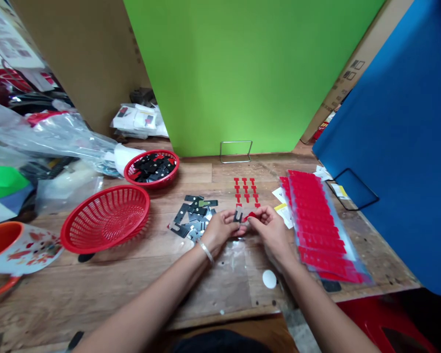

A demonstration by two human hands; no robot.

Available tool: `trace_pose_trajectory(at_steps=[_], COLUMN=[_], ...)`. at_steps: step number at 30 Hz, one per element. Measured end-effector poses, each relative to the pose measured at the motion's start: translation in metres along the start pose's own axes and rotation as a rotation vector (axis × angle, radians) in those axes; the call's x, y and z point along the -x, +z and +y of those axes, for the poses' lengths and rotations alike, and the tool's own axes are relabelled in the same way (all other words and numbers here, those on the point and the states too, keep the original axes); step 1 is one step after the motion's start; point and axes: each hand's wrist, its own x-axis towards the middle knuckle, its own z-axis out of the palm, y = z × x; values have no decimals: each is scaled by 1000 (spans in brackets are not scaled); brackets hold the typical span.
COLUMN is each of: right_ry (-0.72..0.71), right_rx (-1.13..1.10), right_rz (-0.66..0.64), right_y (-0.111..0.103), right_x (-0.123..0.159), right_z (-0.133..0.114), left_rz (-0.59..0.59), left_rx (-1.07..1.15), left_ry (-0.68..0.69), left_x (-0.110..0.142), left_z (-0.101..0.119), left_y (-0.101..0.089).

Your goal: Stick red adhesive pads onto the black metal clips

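Observation:
My left hand (222,228) is closed on a small dark metal plate (238,214) with a slot in it. Close beside it, my right hand (270,226) pinches a small red T-shaped piece (250,215). The two pieces are very near each other; whether they touch I cannot tell. Just beyond my hands, several red T-shaped pieces (245,189) lie in rows on the wooden table. Left of my left hand is a loose pile of black and silver metal plates (194,215).
A red plastic basket (106,218) stands at left, with a smaller red basket (152,184) of dark plates behind it. Red strips in clear plastic (318,220) lie at right. An orange-and-white mug (25,250) is far left. Green (235,73) and blue (389,147) panels rise behind.

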Motion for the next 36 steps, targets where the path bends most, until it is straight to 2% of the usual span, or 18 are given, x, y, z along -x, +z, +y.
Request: trace_pose_trajectory(at_steps=[4, 8, 19, 36], right_ry=[36, 63, 44, 48], right_rx=[-29, -72, -21, 32], right_rz=[-33, -59, -122, -132], right_y=[13, 21, 19, 20], right_x=[29, 48, 56, 59], right_z=[-5, -2, 8, 11], left_rz=[-32, -23, -76, -96], left_rx=[37, 47, 40, 9], left_ry=[-34, -51, -62, -59], left_x=[32, 44, 49, 49], left_z=[-15, -25, -29, -32], left_y=[-7, -13, -15, -17])
